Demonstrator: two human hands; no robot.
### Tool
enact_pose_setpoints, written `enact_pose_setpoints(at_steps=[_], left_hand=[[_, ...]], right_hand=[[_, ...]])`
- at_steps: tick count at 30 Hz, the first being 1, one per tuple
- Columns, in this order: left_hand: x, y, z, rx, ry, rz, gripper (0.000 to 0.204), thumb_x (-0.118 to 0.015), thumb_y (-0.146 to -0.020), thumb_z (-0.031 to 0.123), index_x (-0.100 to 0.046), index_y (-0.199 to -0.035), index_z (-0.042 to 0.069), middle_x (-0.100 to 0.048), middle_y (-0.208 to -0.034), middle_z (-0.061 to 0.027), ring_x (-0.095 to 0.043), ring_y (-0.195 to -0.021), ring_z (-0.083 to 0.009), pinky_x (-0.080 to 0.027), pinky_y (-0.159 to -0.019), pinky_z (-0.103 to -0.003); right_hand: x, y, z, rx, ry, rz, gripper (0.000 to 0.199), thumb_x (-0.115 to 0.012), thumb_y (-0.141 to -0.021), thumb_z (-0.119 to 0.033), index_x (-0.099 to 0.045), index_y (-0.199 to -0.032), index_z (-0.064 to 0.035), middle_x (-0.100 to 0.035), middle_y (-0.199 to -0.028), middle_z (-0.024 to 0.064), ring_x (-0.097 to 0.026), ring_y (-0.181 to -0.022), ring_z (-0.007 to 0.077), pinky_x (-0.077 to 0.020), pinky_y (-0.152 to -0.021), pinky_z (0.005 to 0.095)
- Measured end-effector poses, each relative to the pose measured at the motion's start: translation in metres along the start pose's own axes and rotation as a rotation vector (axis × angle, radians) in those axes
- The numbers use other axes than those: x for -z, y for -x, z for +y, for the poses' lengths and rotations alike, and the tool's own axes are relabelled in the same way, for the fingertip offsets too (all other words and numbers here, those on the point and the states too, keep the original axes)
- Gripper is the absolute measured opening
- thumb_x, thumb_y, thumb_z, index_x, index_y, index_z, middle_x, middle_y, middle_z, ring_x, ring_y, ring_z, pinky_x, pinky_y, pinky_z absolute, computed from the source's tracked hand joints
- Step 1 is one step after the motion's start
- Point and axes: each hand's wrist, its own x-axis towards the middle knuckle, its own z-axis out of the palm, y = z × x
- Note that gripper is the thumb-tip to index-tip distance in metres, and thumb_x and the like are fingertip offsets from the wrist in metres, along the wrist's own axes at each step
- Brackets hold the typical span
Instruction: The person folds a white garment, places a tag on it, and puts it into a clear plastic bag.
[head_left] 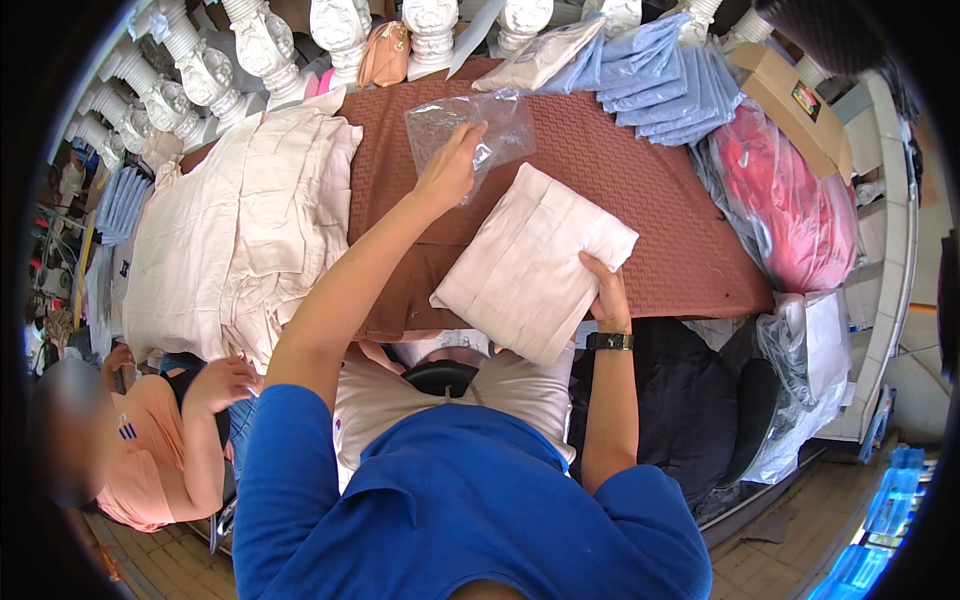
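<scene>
Above the brown-covered table, my left hand (pixel 452 168) pinches a clear plastic bag (pixel 508 128), which looks flat with nothing in it. A folded cream cloth (pixel 535 255), probably a garment, lies tilted over the table's near edge. My right hand (pixel 607 288) grips its right side, the thumb on top and the other fingers hidden underneath. The bag and the cloth are apart, the bag farther back and to the left. A dark wristwatch (pixel 610 341) is on my right wrist.
A tall pile of cream cloths (pixel 240 220) covers the table's left. Blue packets in plastic (pixel 665 85), a cardboard box (pixel 795 110) and a bagged red bundle (pixel 790 200) line the far right. White balusters (pixel 265 50) stand behind. A seated person in orange (pixel 150 450) is at left.
</scene>
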Motion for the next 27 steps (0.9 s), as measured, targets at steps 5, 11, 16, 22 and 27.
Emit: enact_pose_setpoints(at_steps=[5,11,16,22,27], left_hand=[[-0.020,-0.003,0.023,-0.029,-0.033,-0.029,0.066,-0.053,-0.084,-0.015,-0.046,-0.148,0.000,-0.050,-0.142,-0.0192,-0.057,-0.123,-0.0430,-0.050,-0.099,-0.048],[-0.033,0.008,0.040,-0.141,-0.047,-0.191,0.069,-0.057,-0.083,-0.011,-0.045,-0.150,0.002,-0.051,-0.146,-0.0170,-0.057,-0.124,-0.0399,-0.051,-0.099,-0.048],[-0.029,0.017,0.068,-0.240,-0.377,-0.213,0.070,-0.062,-0.080,-0.008,-0.047,-0.148,0.001,-0.051,-0.149,-0.0141,-0.057,-0.121,-0.0364,-0.053,-0.099,-0.046],[-0.040,0.043,0.101,-0.276,-0.440,-0.161,0.068,-0.063,-0.081,-0.002,-0.046,-0.147,-0.002,-0.050,-0.151,-0.0130,-0.058,-0.116,-0.0332,-0.060,-0.089,-0.040],[-0.037,0.044,0.116,-0.222,-0.373,-0.174,0.067,-0.063,-0.082,0.000,-0.047,-0.148,0.001,-0.049,-0.151,-0.0140,-0.058,-0.116,-0.0329,-0.060,-0.089,-0.040]], right_hand=[[0.003,0.000,0.001,0.013,0.050,-0.006,0.058,-0.074,-0.089,-0.005,-0.050,-0.141,0.0059,-0.064,-0.132,0.0172,-0.064,-0.120,0.0278,-0.0546,-0.102,0.0403],[-0.010,0.007,-0.002,0.057,0.035,0.035,0.043,-0.074,-0.088,-0.002,-0.062,-0.128,0.0076,-0.070,-0.121,0.0159,-0.070,-0.108,0.0251,-0.0577,-0.094,0.0372],[-0.008,-0.001,0.000,0.046,0.053,0.010,0.040,-0.074,-0.088,-0.002,-0.063,-0.126,0.0073,-0.071,-0.119,0.0150,-0.071,-0.105,0.0242,-0.0580,-0.092,0.0359],[-0.028,-0.021,-0.004,0.003,0.108,-0.125,0.038,-0.071,-0.090,-0.001,-0.062,-0.126,0.0057,-0.071,-0.118,0.0135,-0.070,-0.103,0.0221,-0.0577,-0.089,0.0350],[-0.035,-0.043,0.007,0.014,0.137,-0.211,0.053,-0.071,-0.092,-0.003,-0.052,-0.141,0.0006,-0.066,-0.128,0.0117,-0.066,-0.112,0.0205,-0.0553,-0.094,0.0348]])
